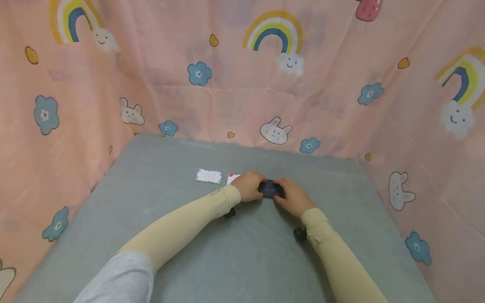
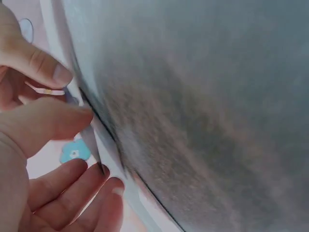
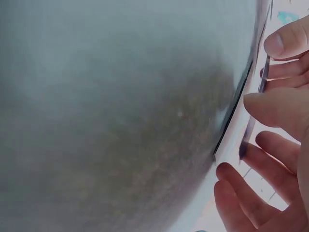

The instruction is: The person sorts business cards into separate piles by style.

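Observation:
A small dark card with bluish-purple print (image 1: 270, 189) is between both hands near the middle of the table. My left hand (image 1: 248, 186) pinches its left end between thumb and fingers. On the opposite end, my right hand (image 1: 293, 197) grips it the same way. Both wrist views show the card nearly edge-on, as a thin strip (image 3: 249, 126) just above the table, so its face is hidden there. A white card with a red corner mark (image 1: 232, 178) lies partly behind the left hand. Left of that rests a white card with a leafy border (image 1: 209, 176).
The grey table (image 1: 227, 261) ends at a pink curtain (image 1: 235, 101) on the back and both sides. A dark wrist-camera piece hangs under each wrist, one by the left sleeve (image 1: 230, 213) and one by the right (image 1: 300, 234).

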`<state>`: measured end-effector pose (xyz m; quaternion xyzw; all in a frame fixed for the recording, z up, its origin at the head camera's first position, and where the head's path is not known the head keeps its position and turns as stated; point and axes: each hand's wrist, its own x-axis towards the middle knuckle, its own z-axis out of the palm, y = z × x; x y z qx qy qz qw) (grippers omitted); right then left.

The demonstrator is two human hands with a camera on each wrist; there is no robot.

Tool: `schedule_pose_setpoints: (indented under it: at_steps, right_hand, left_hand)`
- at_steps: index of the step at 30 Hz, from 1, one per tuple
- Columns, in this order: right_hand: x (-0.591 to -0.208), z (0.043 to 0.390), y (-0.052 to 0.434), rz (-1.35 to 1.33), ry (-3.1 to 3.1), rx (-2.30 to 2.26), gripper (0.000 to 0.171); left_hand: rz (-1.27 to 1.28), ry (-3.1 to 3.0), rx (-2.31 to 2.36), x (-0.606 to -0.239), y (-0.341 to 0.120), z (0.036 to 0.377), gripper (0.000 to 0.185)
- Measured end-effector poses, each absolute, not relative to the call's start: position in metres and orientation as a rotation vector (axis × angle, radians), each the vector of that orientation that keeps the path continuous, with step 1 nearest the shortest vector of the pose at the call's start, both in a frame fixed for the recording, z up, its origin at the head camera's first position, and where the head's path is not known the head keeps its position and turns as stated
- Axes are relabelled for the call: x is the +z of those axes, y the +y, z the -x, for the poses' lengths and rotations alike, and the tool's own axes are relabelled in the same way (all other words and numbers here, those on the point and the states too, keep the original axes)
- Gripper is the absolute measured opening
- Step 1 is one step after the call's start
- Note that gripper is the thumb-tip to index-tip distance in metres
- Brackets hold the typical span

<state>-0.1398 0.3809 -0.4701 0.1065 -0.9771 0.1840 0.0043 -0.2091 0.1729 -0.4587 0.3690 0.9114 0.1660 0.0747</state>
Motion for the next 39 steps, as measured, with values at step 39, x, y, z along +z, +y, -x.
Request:
schedule_pose_setpoints:
  at_steps: [39]
  right_hand:
    - [-0.482, 0.163, 0.389, -0.359, -3.064, 0.466, 0.043]
  left_hand:
    - [-1.073, 2.752, 0.478, -0.468, 0.183, 0.227, 0.056]
